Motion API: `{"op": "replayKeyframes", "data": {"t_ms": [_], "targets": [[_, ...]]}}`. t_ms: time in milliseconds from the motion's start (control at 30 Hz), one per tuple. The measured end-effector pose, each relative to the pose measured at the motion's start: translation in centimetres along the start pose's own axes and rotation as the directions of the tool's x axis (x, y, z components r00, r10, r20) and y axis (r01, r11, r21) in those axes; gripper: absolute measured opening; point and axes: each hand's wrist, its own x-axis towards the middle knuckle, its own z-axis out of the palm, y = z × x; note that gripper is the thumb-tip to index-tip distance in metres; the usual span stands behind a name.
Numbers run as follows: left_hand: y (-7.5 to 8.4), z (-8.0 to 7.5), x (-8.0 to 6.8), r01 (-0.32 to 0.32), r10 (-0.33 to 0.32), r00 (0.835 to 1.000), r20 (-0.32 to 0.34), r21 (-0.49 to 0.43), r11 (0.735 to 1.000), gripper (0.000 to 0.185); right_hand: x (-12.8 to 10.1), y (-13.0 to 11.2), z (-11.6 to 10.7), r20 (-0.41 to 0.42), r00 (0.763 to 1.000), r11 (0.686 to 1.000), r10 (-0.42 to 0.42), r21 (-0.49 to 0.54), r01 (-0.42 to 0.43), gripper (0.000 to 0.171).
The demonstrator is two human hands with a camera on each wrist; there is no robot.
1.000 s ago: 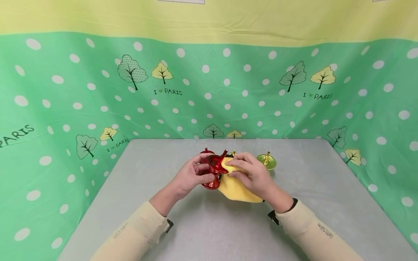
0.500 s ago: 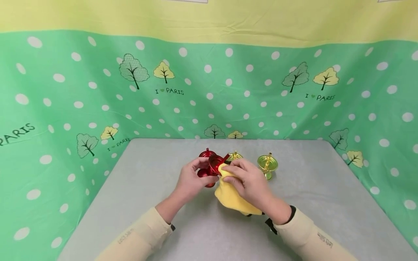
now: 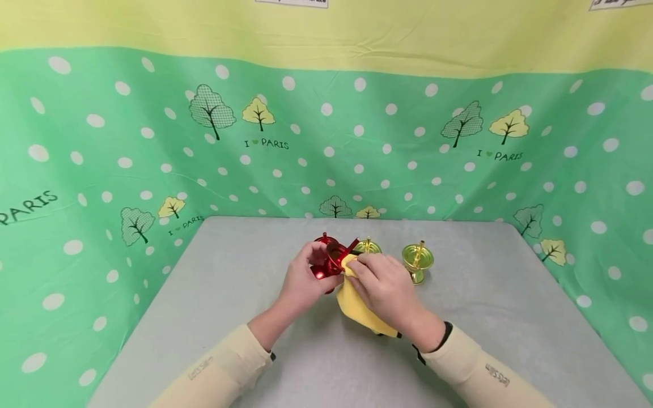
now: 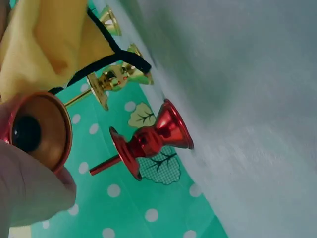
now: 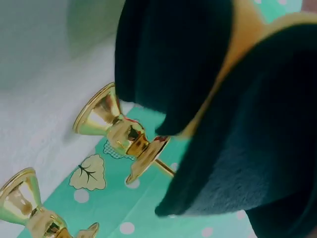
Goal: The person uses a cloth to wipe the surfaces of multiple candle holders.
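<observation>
My left hand [image 3: 302, 279] grips a shiny red candle holder [image 3: 336, 253] with a dish and a central spike, tilted above the table. Its hollow base [image 4: 52, 131] faces the left wrist camera. Between the fingers and thumb of my right hand [image 3: 391, 288], a yellow cloth [image 3: 357, 306] with black edging is pinched against the dish's right side. The cloth's dark side [image 5: 252, 129] fills much of the right wrist view. Behind the left hand stands another red candle holder [image 4: 148, 141], mostly hidden in the head view. My hands cover part of the held one.
Two gold candle holders stand upright beyond my hands: one gold candle holder [image 3: 368, 246] just behind the right hand, another gold candle holder [image 3: 418, 258] farther right. The grey table [image 3: 229, 255] ends at a green dotted curtain [image 3: 285, 181].
The held candle holder has tilted more, its base swinging left and up. My right hand and the cloth have shifted slightly left and down along the dish.
</observation>
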Motion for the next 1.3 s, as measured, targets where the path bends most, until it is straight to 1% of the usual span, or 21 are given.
{"op": "replayKeyframes", "data": {"t_ms": [100,167,233,300,367,400,433,467,500,567,633,667,700,767,867,900,967,1033,1100,1167,1300], "targets": [[0.0,-0.2,0.2,0.081,-0.077,0.993,0.091,-0.041,0.996,0.054,0.0,0.3,0.2,-0.028,0.999,0.999,-0.033,-0.025,0.032,0.026],[-0.2,-0.6,0.4,0.121,-0.112,0.977,0.181,-0.042,0.992,0.049,-0.1,0.6,0.3,-0.054,0.997,0.999,-0.048,-0.017,0.047,0.025],[-0.5,-1.3,0.7,0.158,-0.134,0.945,0.297,-0.058,0.986,0.044,-0.3,1.0,0.4,-0.08,0.996,0.999,-0.047,0.003,0.047,0.025],[-0.7,-1.9,0.9,0.19,-0.139,0.908,0.396,-0.093,0.977,0.042,-0.5,1.6,0.4,-0.102,0.994,0.998,-0.032,0.042,0.036,0.026],[-0.9,-2.5,1.1,0.239,-0.144,0.873,0.465,-0.153,0.959,0.045,-0.7,2.0,0.4,-0.096,0.995,0.993,0.006,0.116,0.005,0.028],[-0.8,-2.6,1.1,0.26,-0.147,0.865,0.48,-0.178,0.949,0.045,-0.8,2.3,0.4,-0.082,0.996,0.986,0.033,0.166,-0.019,0.028],[-0.8,-2.7,1.1,0.276,-0.15,0.863,0.482,-0.201,0.94,0.046,-0.8,2.4,0.3,-0.065,0.996,0.973,0.065,0.228,-0.049,0.027],[-0.7,-2.7,1.1,0.289,-0.153,0.864,0.48,-0.224,0.931,0.046,-0.9,2.5,0.3,-0.045,0.994,0.952,0.098,0.295,-0.081,0.025],[-0.7,-2.6,1.1,0.298,-0.154,0.867,0.474,-0.245,0.922,0.046,-0.9,2.6,0.4,-0.018,0.991,0.924,0.134,0.364,-0.118,0.022],[-0.5,-2.6,1.1,0.301,-0.151,0.875,0.459,-0.274,0.914,0.047,-1.0,2.6,0.3,0.04,0.978,0.855,0.205,0.48,-0.199,0.018],[-0.4,-2.5,1.1,0.297,-0.147,0.885,0.442,-0.292,0.909,0.048,-1.1,2.5,0.2,0.095,0.961,0.792,0.259,0.548,-0.268,0.025],[-0.3,-2.4,1.1,0.294,-0.146,0.889,0.434,-0.298,0.908,0.048,-1.1,2.5,0.1,0.123,0.953,0.769,0.275,0.567,-0.295,0.03],[-0.3,-2.4,1.0,0.291,-0.146,0.894,0.424,-0.301,0.908,0.049,-1.1,2.5,0.0,0.153,0.947,0.753,0.284,0.575,-0.319,0.035],[-0.2,-2.3,1.0,0.286,-0.152,0.904,0.4,-0.301,0.91,0.049,-1.1,2.4,-0.3,0.215,0.932,0.734,0.291,0.575,-0.362,0.04],[-0.3,-2.3,1.1,0.279,-0.162,0.917,0.366,-0.296,0.914,0.049,-0.9,2.5,-0.8,0.274,0.912,0.719,0.305,0.562,-0.409,0.045],[-0.4,-2.3,1.2,0.274,-0.163,0.92,0.356,-0.289,0.917,0.049,-0.9,2.5,-0.8,0.278,0.907,0.714,0.317,0.56,-0.421,0.044],[-0.5,-2.4,1.3,0.249,-0.154,0.927,0.341,-0.254,0.935,0.048,-0.8,2.6,-0.9,0.265,0.902,0.703,0.342,0.564,-0.432,0.04],[-0.8,-2.4,1.4,0.213,-0.14,0.935,0.326,-0.202,0.956,0.047,-0.8,2.7,-0.8,0.248,0.897,0.696,0.365,0.568,-0.44,0.035],[-1.0,-2.4,1.5,0.174,-0.123,0.945,0.304,-0.146,0.974,0.045,-0.9,2.5,-0.7,0.243,0.896,0.679,0.373,0.586,-0.442,0.031],[-1.1,-2.3,1.5,0.142,-0.11,0.955,0.276,-0.097,0.985,0.044,-0.8,2.2,-0.7,0.254,0.888,0.651,0.382,0.608,-0.454,0.03],[-1.2,-1.9,1.4,0.087,-0.071,0.97,0.232,-0.063,0.994,0.046,-0.5,1.4,-0.7,0.283,0.86,0.59,0.424,0.634,-0.5,0.028]]}}
